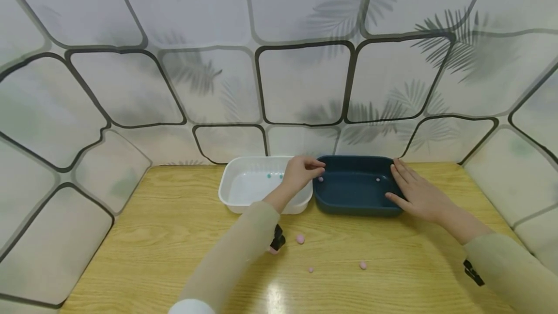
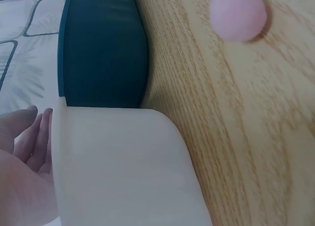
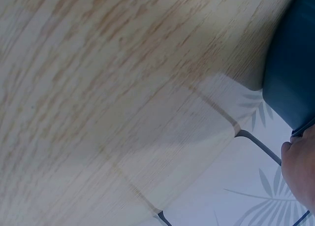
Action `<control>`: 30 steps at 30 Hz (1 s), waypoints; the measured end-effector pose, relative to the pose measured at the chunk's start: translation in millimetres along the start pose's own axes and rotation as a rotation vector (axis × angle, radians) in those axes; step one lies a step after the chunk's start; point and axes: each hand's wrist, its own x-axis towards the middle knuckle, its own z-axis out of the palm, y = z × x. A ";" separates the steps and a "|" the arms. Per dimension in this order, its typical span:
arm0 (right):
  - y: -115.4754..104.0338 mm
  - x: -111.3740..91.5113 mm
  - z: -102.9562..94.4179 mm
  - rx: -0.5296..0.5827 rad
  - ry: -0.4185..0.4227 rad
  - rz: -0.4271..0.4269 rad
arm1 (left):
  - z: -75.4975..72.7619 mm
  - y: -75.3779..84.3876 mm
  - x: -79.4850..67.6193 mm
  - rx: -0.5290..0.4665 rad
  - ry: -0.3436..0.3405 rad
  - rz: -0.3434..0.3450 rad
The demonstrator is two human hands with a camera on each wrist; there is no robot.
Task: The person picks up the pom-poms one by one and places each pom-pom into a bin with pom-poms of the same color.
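My left hand [image 1: 301,174] hovers over the seam between a white tray [image 1: 235,202] and a dark blue tray [image 1: 357,210]. Its fingertips reach over the blue tray's left rim, thumb and fingers apart, with nothing seen between them. Just below them is a small pink ball [image 1: 320,179]; whether it lies on the tray or is in the air is unclear. Another pink ball [image 1: 378,180] lies in the blue tray's right part. My right hand [image 1: 420,195] rests on that tray's right rim with straight fingers. Small teal balls [image 1: 269,176] lie in the white tray.
On the wooden table [image 1: 152,236] in front of the trays lie loose pink balls [image 1: 300,239], one partly hidden by the left sleeve. A patterned wall covering [image 1: 305,86] rises right behind both trays and along the sides.
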 end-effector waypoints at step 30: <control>-3.1 -2.2 -2.1 0.005 0.005 0.011 | -40.4 7.7 -58.5 -0.197 -0.120 -0.085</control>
